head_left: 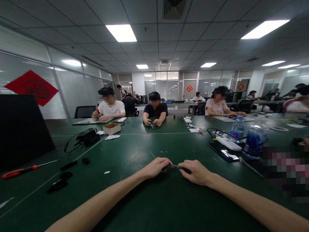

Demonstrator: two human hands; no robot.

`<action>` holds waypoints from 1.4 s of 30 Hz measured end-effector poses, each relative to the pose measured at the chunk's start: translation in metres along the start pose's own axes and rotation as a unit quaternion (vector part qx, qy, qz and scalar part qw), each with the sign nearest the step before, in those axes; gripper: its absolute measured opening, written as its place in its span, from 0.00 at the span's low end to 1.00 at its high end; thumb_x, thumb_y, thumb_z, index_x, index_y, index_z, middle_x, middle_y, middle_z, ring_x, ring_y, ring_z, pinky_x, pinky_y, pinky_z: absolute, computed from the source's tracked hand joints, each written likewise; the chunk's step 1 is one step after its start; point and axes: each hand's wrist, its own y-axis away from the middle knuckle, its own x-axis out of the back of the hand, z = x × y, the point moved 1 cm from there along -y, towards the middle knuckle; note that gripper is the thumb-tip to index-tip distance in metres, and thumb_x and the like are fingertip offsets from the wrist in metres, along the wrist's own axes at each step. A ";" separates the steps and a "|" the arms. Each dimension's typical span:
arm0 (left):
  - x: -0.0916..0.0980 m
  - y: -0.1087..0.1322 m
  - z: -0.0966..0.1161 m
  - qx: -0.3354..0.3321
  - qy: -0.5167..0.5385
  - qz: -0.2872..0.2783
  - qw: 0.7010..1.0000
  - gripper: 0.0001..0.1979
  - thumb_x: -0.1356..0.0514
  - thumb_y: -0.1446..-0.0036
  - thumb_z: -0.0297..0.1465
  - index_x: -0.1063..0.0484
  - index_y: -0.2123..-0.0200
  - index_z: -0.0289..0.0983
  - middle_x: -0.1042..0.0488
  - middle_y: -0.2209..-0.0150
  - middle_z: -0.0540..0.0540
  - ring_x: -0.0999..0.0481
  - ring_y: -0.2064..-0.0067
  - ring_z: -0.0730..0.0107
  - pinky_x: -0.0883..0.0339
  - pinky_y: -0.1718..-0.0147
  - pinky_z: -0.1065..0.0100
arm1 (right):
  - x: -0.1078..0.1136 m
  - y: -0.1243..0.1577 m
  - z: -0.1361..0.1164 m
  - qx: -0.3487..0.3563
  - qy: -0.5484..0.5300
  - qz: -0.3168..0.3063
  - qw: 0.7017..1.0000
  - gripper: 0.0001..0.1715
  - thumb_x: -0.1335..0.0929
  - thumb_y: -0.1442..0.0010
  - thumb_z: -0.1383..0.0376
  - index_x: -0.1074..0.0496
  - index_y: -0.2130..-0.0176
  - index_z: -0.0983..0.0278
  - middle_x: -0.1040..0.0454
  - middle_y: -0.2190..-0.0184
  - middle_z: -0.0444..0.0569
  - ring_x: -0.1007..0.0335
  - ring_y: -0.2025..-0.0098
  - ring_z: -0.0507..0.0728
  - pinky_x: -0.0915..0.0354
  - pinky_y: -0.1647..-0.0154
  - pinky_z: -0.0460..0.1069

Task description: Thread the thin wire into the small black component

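My left hand (155, 168) and my right hand (195, 172) meet above the green table mat (150, 211), pinching a small black piece with a thin metal pin (175, 166) between their fingertips. The fingers hide most of the piece, and its exact form is too small to tell. Both forearms reach in from the bottom corners. Nearest to my hands lies a small white paper scrap (107, 172) on the left, and a black phone (223, 152) lies to the right.
An orange-handled screwdriver (19, 172) and small black parts (60, 182) lie on the left, beside a black screen back (18, 129). A cardboard box (111, 128), water bottle (237, 128) and clear jug (255, 139) stand farther off. Several seated people work around the table.
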 end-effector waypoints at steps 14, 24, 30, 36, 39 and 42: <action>0.001 -0.003 -0.005 0.003 0.065 -0.021 0.998 0.22 0.51 0.41 0.47 0.33 0.55 0.36 0.39 0.75 0.52 0.41 0.75 0.76 0.47 0.75 0.74 | 0.003 -0.003 -0.009 0.037 0.013 -0.039 0.998 0.17 0.37 0.39 0.63 0.33 0.50 0.61 0.30 0.64 0.47 0.35 0.70 0.50 0.40 0.68 0.44; 0.001 -0.006 -0.012 0.023 0.177 0.043 0.983 0.19 0.45 0.45 0.47 0.39 0.60 0.37 0.40 0.74 0.53 0.41 0.76 0.79 0.50 0.79 0.77 | 0.007 -0.004 -0.012 0.012 -0.004 -0.030 0.999 0.25 0.36 0.43 0.67 0.40 0.45 0.61 0.33 0.61 0.48 0.37 0.69 0.50 0.39 0.67 0.45; 0.001 -0.008 -0.016 0.011 0.241 0.058 0.969 0.19 0.47 0.44 0.48 0.39 0.66 0.36 0.41 0.74 0.53 0.43 0.79 0.81 0.53 0.82 0.77 | 0.004 -0.002 -0.008 -0.020 -0.008 0.012 1.000 0.18 0.36 0.45 0.69 0.38 0.53 0.63 0.34 0.62 0.47 0.37 0.70 0.50 0.39 0.69 0.45; 0.002 -0.009 -0.017 0.018 0.266 0.062 0.962 0.20 0.48 0.43 0.48 0.37 0.65 0.35 0.39 0.74 0.51 0.41 0.78 0.81 0.53 0.82 0.77 | 0.001 -0.002 -0.004 -0.048 -0.016 0.057 0.997 0.12 0.35 0.44 0.68 0.37 0.57 0.63 0.33 0.64 0.46 0.37 0.70 0.50 0.38 0.69 0.46; 0.003 -0.010 -0.018 0.018 0.280 0.064 0.958 0.20 0.48 0.43 0.48 0.36 0.64 0.34 0.39 0.73 0.50 0.40 0.77 0.81 0.54 0.82 0.77 | 0.001 -0.003 -0.003 -0.062 -0.018 0.075 0.995 0.12 0.36 0.43 0.67 0.37 0.57 0.63 0.33 0.64 0.46 0.36 0.70 0.50 0.38 0.69 0.46; 0.003 -0.010 -0.019 0.019 0.292 0.065 0.954 0.21 0.48 0.43 0.48 0.36 0.64 0.34 0.39 0.73 0.50 0.41 0.77 0.81 0.54 0.82 0.77 | 0.000 -0.004 -0.003 -0.067 -0.017 0.087 0.994 0.12 0.35 0.42 0.66 0.37 0.56 0.63 0.32 0.64 0.47 0.35 0.69 0.51 0.37 0.68 0.46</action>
